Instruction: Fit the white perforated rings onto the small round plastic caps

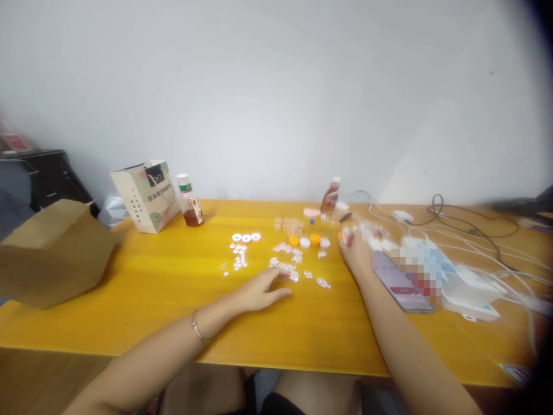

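Observation:
My left hand [259,291] rests palm down by the table's near middle, thumb and fingers apart and nothing in its grasp. Just beyond its fingertips lie several small white cut-out pieces [285,267], one of them a wheel-like shape [294,276]. A white fish-like cut-out [323,283] is further right. My right hand [356,253] reaches among small items and what looks like clear plastic [375,231], left of the phone. Its fingers are blurred, so any grip is hidden. Orange lids [315,239], white lids [305,242] and clear little cups [294,225] stand between the hands.
White rings [246,238] and small white discs [240,262] lie left of centre. Two bottles [190,202] [330,197] stand at the back. A paper gift bag [149,196] and a brown bag [56,253] occupy the left. Phone [404,282], white box [470,305] and cables [466,227] crowd the right.

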`<action>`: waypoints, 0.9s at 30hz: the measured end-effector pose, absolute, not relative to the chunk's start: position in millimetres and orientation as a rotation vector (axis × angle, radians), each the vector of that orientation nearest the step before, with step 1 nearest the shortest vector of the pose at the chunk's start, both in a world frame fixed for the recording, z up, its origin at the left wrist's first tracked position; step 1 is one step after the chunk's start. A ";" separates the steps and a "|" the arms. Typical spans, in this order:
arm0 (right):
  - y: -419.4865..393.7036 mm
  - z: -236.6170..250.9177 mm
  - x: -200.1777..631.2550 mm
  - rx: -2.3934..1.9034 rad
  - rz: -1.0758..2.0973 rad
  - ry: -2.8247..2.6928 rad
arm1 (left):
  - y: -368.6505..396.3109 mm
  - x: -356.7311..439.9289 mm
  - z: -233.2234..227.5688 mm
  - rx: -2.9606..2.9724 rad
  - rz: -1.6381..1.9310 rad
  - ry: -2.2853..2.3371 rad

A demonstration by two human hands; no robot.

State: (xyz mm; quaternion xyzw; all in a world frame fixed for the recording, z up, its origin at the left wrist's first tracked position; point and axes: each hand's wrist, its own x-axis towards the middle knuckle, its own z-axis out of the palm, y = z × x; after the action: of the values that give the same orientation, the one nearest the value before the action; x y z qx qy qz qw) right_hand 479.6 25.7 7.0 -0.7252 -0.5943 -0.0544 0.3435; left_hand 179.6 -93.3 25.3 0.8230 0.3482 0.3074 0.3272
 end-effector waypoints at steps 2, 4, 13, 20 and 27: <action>27.5 6.4 478.5 -1.917 -0.117 -1.525 | -93.5 179.3 25.7 2.155 0.804 0.903; 27.9 7.0 477.2 -1.877 -0.072 -1.541 | -93.4 179.2 25.6 2.160 0.797 0.903; 29.1 4.3 477.9 -1.784 -0.004 -1.585 | -92.3 178.8 25.1 2.253 0.789 0.856; 29.3 3.0 477.4 -1.775 0.030 -1.616 | -92.9 178.5 24.4 2.387 0.738 0.834; 24.3 8.5 469.4 -1.687 0.064 -1.628 | -70.0 157.2 29.7 2.491 0.825 1.042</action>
State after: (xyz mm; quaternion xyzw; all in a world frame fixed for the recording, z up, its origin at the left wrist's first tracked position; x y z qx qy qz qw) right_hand 469.4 24.3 8.5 -0.6632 -0.6397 0.0250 0.3877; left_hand 157.2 -70.0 29.7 0.8711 0.3643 0.2885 0.1587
